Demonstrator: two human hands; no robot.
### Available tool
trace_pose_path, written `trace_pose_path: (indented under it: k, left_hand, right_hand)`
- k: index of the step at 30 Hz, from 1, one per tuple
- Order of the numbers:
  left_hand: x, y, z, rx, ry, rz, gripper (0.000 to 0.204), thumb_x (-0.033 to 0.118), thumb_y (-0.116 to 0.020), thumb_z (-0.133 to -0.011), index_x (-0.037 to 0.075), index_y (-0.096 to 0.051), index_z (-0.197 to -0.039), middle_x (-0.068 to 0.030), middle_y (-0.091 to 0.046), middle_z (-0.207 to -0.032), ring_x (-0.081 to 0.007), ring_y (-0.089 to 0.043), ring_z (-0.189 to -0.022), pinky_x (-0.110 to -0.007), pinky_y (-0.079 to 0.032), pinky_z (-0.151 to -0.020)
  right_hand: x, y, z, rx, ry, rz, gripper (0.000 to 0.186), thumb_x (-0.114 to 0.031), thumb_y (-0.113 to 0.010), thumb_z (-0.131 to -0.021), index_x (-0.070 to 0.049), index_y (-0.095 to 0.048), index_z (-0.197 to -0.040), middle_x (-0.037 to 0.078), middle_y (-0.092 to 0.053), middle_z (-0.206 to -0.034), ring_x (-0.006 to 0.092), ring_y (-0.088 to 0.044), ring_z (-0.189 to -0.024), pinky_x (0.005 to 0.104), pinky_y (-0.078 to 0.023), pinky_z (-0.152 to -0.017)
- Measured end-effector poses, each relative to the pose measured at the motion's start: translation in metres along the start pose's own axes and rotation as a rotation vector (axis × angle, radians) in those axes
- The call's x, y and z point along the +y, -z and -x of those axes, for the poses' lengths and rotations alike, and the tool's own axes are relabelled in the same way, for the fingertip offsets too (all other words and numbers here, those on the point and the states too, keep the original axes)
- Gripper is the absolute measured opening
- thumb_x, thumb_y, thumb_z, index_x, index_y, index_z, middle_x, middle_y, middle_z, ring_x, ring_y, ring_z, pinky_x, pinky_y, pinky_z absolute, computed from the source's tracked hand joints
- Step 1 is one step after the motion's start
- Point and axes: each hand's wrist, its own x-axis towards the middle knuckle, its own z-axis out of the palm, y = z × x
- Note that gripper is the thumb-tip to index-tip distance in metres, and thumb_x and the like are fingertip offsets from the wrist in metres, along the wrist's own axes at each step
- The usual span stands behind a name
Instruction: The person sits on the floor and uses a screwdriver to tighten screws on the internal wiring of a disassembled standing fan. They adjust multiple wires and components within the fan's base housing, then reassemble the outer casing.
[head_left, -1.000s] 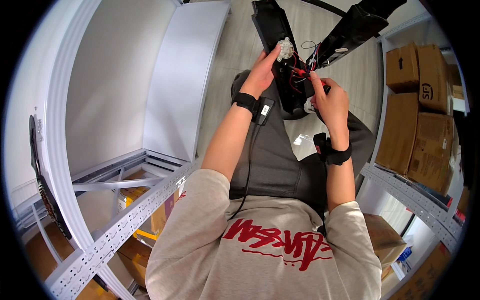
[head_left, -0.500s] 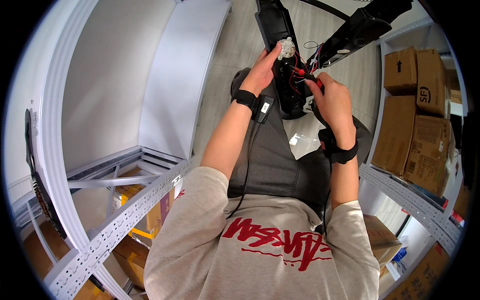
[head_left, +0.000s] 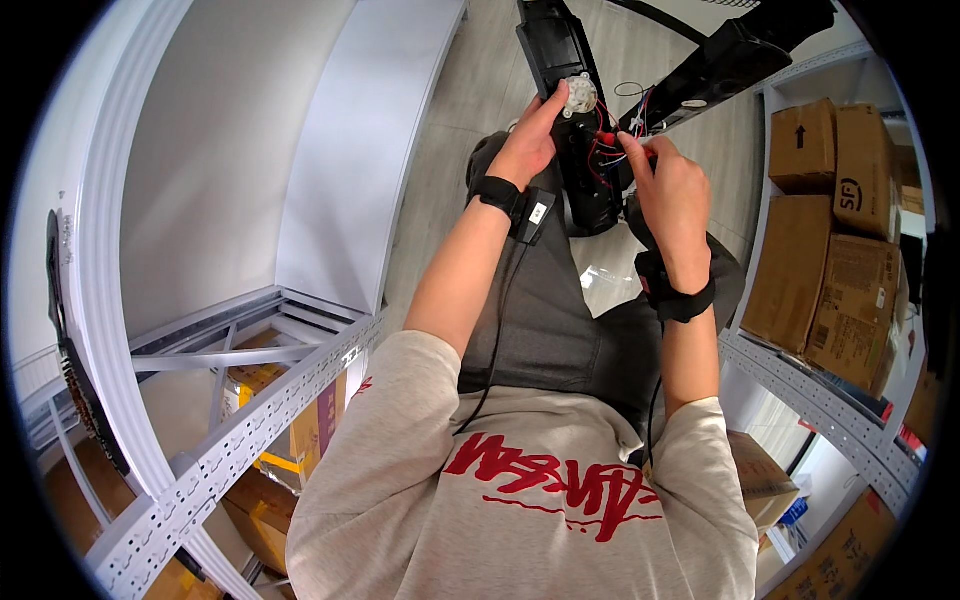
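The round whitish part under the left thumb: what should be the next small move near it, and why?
I would perhaps ease the red-and-black hand tool slightly away from the red wires: they loop close to it and might snag. The right hand grips it; the left hand has its thumb on the round whitish part.

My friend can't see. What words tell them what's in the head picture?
A person's left hand holds a long black case, touching a round white part, while the right hand holds a red tool near thin wires. Cardboard boxes sit on a shelf at right.
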Motion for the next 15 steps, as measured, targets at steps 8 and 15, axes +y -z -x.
trace_pose_path:
  k: [8,15]
  left_hand:
    - [-0.002,0.005,-0.007,-0.049,0.027,0.013,0.052,0.049,-0.057,-0.102,0.007,-0.059,-0.133,-0.0059,-0.066,-0.129,-0.0198,-0.063,-0.118,-0.038,-0.049,-0.101]
    - [0.0,-0.001,-0.006,-0.007,0.044,0.014,0.056,0.044,-0.065,-0.099,0.006,-0.052,-0.138,-0.0055,-0.063,-0.131,-0.0195,-0.061,-0.119,-0.038,-0.05,-0.1]
  right_hand:
    - [0.012,0.013,-0.013,-0.001,0.337,-0.147,0.016,-0.017,-0.071,-0.092,-0.003,-0.064,-0.096,0.019,-0.07,-0.087,0.0376,-0.068,-0.077,0.0447,-0.053,-0.064]
    - [0.001,0.007,-0.012,0.063,0.148,0.23,0.033,-0.033,-0.066,-0.097,-0.001,-0.063,-0.088,0.017,-0.065,-0.064,0.0368,-0.068,-0.062,0.0458,-0.053,-0.054]
